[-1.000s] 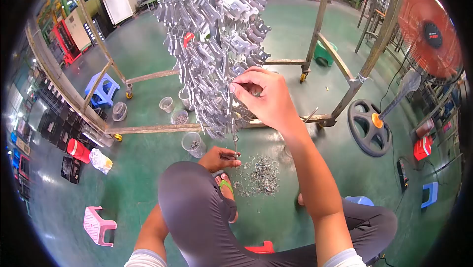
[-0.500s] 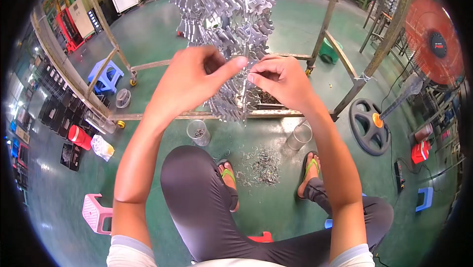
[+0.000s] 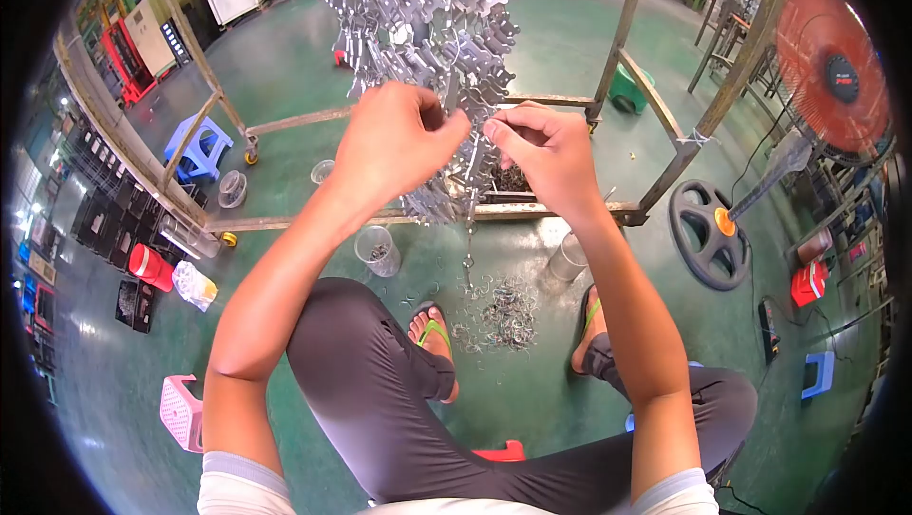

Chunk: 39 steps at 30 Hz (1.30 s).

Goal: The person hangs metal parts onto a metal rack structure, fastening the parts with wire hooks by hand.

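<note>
Dense strands of grey metal brackets (image 3: 418, 16) hang in front of me, linked by small wire hooks. My left hand (image 3: 404, 140) is closed at the left side of the nearest strand, thumb and fingers brought together at it; what they grip is hidden. Opposite it, my right hand (image 3: 549, 149) pinches with thumb and forefinger at the strand's right edge. Whatever lies in that pinch is too small to name. Below the hands a thin chain of hooks (image 3: 468, 260) dangles from the strand.
Loose wire hooks (image 3: 511, 315) lie piled on the green floor between my feet. Clear plastic tubs stand left (image 3: 378, 251) and right (image 3: 568, 257) of them. A wheeled metal frame (image 3: 380, 220) surrounds the strands. A red fan (image 3: 826, 78) stands at right, a blue stool (image 3: 199, 146) at left.
My right hand's fingers have shifted slightly, and the gap between the hands looks a little different. A thin hook chain now shows hanging lower below the strand. The view has shifted slightly.
</note>
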Motion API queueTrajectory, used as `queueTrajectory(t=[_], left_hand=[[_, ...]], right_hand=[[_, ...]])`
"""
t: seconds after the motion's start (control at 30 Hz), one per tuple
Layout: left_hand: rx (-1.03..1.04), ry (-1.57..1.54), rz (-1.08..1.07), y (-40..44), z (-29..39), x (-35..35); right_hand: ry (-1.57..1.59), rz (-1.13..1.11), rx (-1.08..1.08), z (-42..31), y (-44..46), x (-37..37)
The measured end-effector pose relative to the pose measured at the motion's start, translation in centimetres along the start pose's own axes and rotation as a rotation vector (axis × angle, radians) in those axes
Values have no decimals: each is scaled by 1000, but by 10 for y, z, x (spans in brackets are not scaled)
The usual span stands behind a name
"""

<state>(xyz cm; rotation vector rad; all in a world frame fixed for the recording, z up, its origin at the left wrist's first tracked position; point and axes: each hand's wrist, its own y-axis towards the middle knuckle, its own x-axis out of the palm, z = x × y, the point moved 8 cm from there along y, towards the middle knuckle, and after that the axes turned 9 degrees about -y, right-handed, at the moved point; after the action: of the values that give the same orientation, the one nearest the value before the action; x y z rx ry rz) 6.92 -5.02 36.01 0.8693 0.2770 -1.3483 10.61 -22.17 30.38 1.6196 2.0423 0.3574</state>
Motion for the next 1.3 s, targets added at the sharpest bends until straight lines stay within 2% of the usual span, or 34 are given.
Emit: queueTrajectory(t=[0.1,0.23,0.3,0.37,0.43,0.47,0.53,0.6,0.63,0.7,0.77,0.87,1.0,1.03,1.07,1.17,1.3], left_hand=[[17,77,-181,-13,2,24],[95,107,-227,-15,-3,44],[199,141,-221,-19,0,50],[287,145,-231,-23,-2,59],[274,167,-229,-24,-5,60],[266,167,-226,-24,-6,60],[270,140,-204,-23,-10,57],[259,132,-204,-22,-13,54],[255,132,-202,-22,-14,52],[214,146,-210,-22,-15,48],[182,140,-205,-25,-15,46],[151,106,-180,-27,-21,42],[148,119,-207,-28,-28,37],[154,129,-215,-27,-28,38],[141,123,-216,-26,-31,39],[115,98,-224,-25,-37,41],[95,73,-239,-24,-28,43]], right_hand=[[0,-42,16,6,1,0],[-168,-80,5,-7,1,-4],[-325,-132,168,-10,-2,-11],[-593,-198,180,-23,-2,-22],[-732,-359,391,-12,-12,-27],[-791,-394,416,-4,-20,-27],[-840,-509,605,50,-46,-21],[-876,-645,836,143,-93,0],[-881,-639,899,176,-117,17],[-874,-700,864,277,-164,66],[-494,-630,867,304,-190,107],[-257,-477,731,333,-197,132],[-260,-191,611,325,-173,95],[-147,-64,602,314,-157,74],[-33,65,589,289,-138,51],[236,189,452,193,-87,20],[304,201,272,82,-43,9]])
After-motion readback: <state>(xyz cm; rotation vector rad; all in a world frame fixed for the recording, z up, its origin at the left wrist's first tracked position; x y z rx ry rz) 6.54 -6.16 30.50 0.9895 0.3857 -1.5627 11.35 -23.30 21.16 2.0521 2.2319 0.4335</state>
